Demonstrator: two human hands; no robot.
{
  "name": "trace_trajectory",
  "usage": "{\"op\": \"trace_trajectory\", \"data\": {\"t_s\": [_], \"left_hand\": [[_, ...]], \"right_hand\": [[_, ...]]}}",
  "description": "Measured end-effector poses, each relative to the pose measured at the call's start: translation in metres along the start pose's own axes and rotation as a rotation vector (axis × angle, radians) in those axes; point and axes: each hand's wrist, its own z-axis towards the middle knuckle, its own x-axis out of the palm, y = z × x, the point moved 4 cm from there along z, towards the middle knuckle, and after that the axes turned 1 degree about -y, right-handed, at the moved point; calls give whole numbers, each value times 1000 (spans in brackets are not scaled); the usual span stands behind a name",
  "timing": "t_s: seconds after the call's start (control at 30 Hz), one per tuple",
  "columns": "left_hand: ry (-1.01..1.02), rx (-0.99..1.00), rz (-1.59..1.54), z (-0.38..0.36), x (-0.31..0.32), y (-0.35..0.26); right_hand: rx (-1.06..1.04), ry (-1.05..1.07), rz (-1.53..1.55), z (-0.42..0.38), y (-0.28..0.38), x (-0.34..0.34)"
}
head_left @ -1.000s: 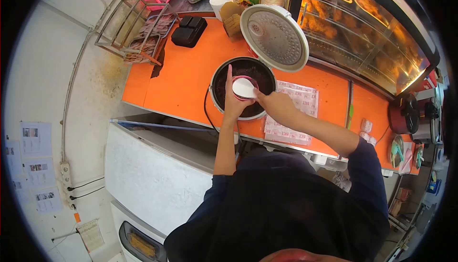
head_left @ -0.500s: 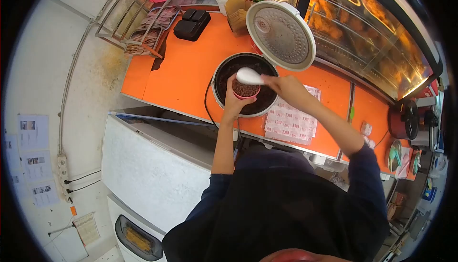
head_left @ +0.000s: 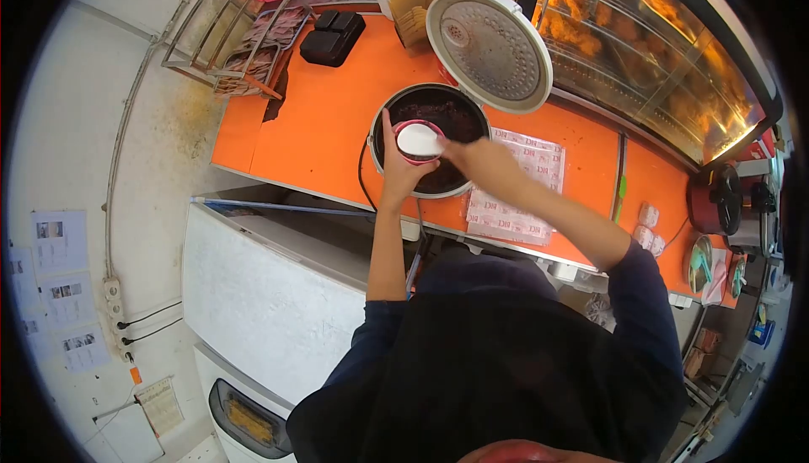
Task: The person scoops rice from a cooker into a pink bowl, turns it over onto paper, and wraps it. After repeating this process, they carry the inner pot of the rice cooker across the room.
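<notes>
My left hand (head_left: pixel 399 175) is wrapped round a small pink-red bowl (head_left: pixel 419 161) above the open rice cooker (head_left: pixel 484 117). In my right hand (head_left: pixel 479 163) is a white rice paddle (head_left: pixel 418 139). Its broad head lies flat over the bowl's mouth and hides most of the contents. Dark brown grains, which look like rice, line the cooker's black inner pot (head_left: pixel 447 114). The cooker's round grey lid (head_left: pixel 489 50) is tilted up behind it.
Printed wrapping papers (head_left: pixel 527 176) lie right of the cooker on the orange counter (head_left: pixel 320 117). A black lidded box (head_left: pixel 332 38) and a wire rack (head_left: pixel 227 33) stand at the left. A glass display case (head_left: pixel 640 50) of fried food borders the back right. Below is a white freezer (head_left: pixel 261 286).
The paddle has come down flat onto the bowl and now covers the brown grains seen before. Both hands have shifted slightly left, and the whole view has moved a little.
</notes>
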Motion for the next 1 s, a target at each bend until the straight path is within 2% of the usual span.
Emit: {"op": "trace_trajectory", "data": {"t_s": [0.07, 0.13, 0.2, 0.27, 0.33, 0.4, 0.43, 0.47, 0.5, 0.53, 0.6, 0.67, 0.73, 0.77, 0.8, 0.87, 0.9, 0.93, 1.0], "left_hand": [[-95, 70, -13, 1, -17, 17], [-184, 53, -73, -2, -32, 2], [-184, 77, -98, -8, -45, -8], [-178, 97, -123, -20, -53, -21], [-77, 140, 15, -40, -47, -41], [-24, 137, 65, -58, -31, -42], [54, 217, 139, -65, -13, -42], [130, 305, 210, -71, 6, -42], [249, 227, 262, -75, 28, -49], [261, 217, 246, -79, 48, -41], [371, 16, 12, -94, 92, -9], [420, 3, -61, -101, 132, 12], [398, 28, 8, -103, 164, 34], [406, 17, 35, -103, 176, 47], [417, 11, 34, -104, 188, 63], [424, 91, 106, -105, 205, 90], [471, 168, 247, -105, 208, 95], [476, 163, 250, -107, 206, 101], [412, 234, 496, -112, 196, 114]], "right_hand": [[5, -275, 220, 8, -26, -22], [33, -533, 411, -3, -46, -45], [372, -157, 507, -44, -55, -62], [320, -320, 808, -87, -76, -24], [631, -266, 789, -137, -118, 39], [844, -459, 541, -193, -181, 125], [862, -456, 536, -208, -201, 155], [982, -399, 402, -224, -221, 178], [1099, -335, 262, -239, -237, 199], [1117, -328, 250, -244, -253, 219], [880, -495, -13, -246, -270, 238], [869, -569, -486, -226, -230, 192], [822, -614, 18, -215, -221, 205], [919, -515, 805, -210, -215, 223], [923, -361, 1592, -195, -187, 224], [776, -415, 2531, -172, -130, 202], [783, -422, 2536, -171, -135, 209], [785, -475, 2537, -167, -144, 218], [786, -534, 2547, -156, -158, 229]]}}
